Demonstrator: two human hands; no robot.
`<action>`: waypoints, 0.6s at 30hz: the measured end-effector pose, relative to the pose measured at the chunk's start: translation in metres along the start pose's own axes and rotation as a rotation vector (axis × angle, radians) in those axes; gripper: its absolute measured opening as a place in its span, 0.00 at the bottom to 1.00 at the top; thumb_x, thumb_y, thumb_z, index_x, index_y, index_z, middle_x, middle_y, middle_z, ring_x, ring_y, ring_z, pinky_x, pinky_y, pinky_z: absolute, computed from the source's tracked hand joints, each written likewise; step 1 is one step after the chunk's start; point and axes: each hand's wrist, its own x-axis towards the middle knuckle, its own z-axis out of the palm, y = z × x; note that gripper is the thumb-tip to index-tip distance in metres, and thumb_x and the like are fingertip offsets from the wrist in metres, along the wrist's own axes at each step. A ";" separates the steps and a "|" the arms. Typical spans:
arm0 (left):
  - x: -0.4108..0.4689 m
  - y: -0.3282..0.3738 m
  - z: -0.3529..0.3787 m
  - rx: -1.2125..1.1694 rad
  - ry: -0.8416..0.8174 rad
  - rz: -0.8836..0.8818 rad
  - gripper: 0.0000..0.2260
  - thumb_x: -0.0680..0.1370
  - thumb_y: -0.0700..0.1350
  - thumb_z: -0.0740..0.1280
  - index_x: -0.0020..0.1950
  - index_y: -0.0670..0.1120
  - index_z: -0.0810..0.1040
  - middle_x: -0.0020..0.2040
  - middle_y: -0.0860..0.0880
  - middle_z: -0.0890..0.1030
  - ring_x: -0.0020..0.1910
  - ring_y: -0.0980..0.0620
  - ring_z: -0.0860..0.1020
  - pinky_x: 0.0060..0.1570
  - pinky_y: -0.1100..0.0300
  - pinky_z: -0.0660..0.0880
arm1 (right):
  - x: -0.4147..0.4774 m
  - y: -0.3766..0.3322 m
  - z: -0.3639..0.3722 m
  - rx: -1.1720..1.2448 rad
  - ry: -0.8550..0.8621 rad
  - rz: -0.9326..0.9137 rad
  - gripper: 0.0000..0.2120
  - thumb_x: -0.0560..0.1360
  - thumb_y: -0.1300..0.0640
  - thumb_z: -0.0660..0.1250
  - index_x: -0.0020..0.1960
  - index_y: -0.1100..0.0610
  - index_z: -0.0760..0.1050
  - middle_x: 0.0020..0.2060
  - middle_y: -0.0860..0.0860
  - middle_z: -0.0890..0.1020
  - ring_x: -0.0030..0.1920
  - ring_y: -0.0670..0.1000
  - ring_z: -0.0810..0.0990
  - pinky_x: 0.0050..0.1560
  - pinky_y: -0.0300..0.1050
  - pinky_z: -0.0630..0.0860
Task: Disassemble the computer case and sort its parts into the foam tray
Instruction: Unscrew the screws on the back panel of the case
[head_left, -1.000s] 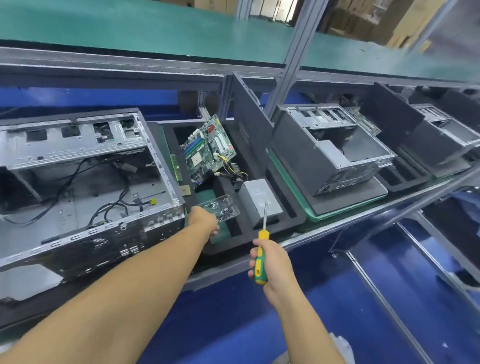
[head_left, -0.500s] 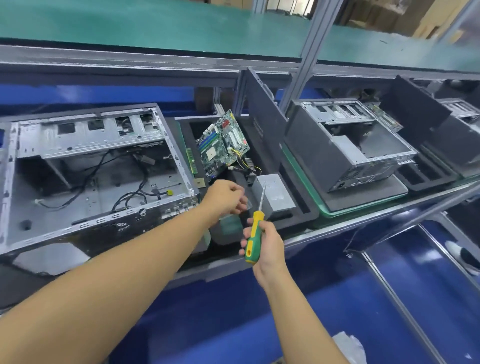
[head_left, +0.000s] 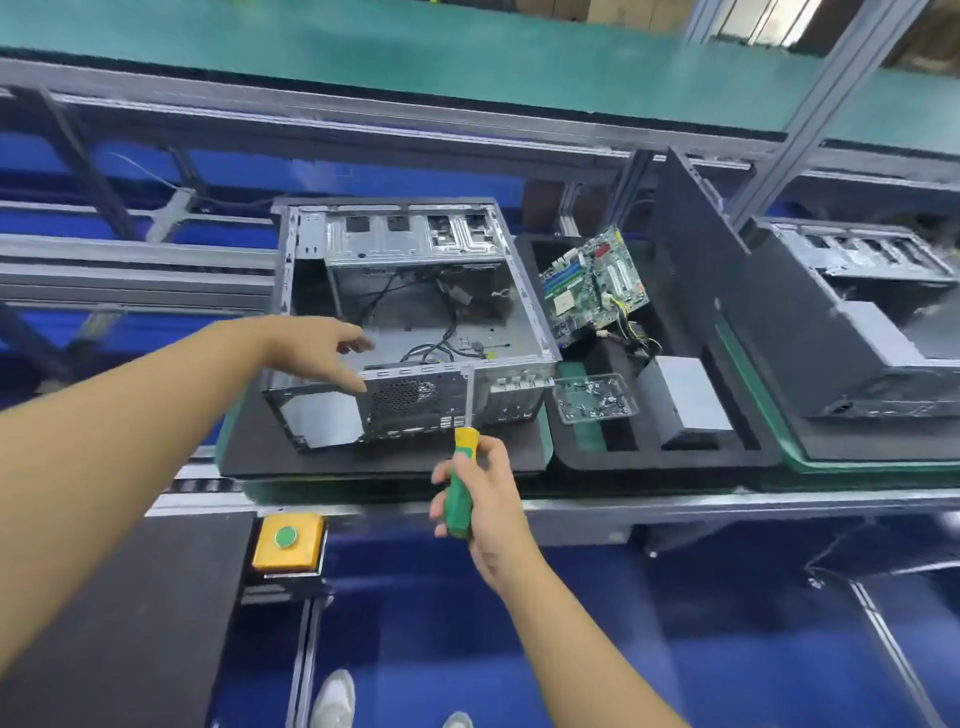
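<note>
The open grey computer case lies on its side on a black mat, loose cables inside. My left hand reaches over its near left corner with fingers spread, holding nothing. My right hand grips a green and yellow screwdriver, shaft pointing up in front of the case's rear panel. Right of the case sits the black foam tray. It holds a green motherboard leaning up, a grey power supply and a clear box of screws.
A dark side panel stands upright behind the tray. Another case lies further right on the conveyor. A yellow box with a green button sits at the bench's front edge. Blue floor and my shoes lie below.
My left hand left the clear screw box in the tray and swung left to the case, fingers now spread. The view shifted left. My right hand kept the screwdriver.
</note>
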 end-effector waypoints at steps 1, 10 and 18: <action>0.000 -0.009 0.008 0.065 -0.029 -0.016 0.33 0.73 0.56 0.74 0.75 0.49 0.68 0.68 0.53 0.74 0.65 0.52 0.74 0.67 0.57 0.68 | -0.001 0.011 0.008 -0.027 -0.017 0.046 0.12 0.77 0.53 0.63 0.59 0.53 0.67 0.39 0.52 0.79 0.29 0.52 0.74 0.27 0.43 0.72; 0.034 -0.002 0.036 0.155 -0.020 -0.014 0.12 0.73 0.46 0.74 0.51 0.45 0.73 0.41 0.46 0.81 0.38 0.48 0.82 0.40 0.51 0.79 | 0.009 0.060 0.039 -0.346 -0.008 0.268 0.07 0.82 0.45 0.57 0.52 0.40 0.74 0.31 0.47 0.76 0.26 0.48 0.70 0.25 0.39 0.67; 0.034 -0.003 0.040 -0.115 -0.076 -0.096 0.03 0.75 0.38 0.71 0.43 0.39 0.79 0.38 0.48 0.86 0.33 0.57 0.84 0.29 0.65 0.76 | 0.025 0.060 0.049 -0.354 0.052 0.282 0.08 0.82 0.44 0.58 0.58 0.37 0.74 0.30 0.46 0.76 0.26 0.48 0.70 0.25 0.38 0.67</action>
